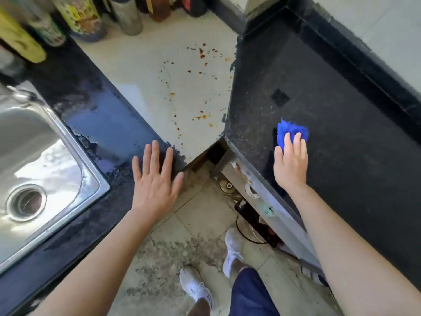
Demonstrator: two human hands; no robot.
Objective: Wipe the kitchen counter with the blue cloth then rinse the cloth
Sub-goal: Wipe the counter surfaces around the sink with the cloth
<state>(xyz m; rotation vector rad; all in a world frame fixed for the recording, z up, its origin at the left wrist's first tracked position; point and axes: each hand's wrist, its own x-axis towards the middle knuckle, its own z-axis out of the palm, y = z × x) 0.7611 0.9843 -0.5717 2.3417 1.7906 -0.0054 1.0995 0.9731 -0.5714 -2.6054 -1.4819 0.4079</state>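
The blue cloth (292, 130) lies bunched on the black counter (341, 156) at the right. My right hand (290, 163) presses flat on the cloth, fingers covering its near part. My left hand (157, 179) rests flat, fingers spread, holding nothing, on the corner of the dark counter (109, 133) beside the steel sink (34, 160). The sink is on the left with its drain (25, 202) showing.
A pale tiled strip (173, 76) between the two counters carries orange-brown spatter. Bottles and jars (79, 17) crowd the back left. A raised black ledge (355, 53) borders the right counter. Below are the dusty floor and my white shoes (196, 286).
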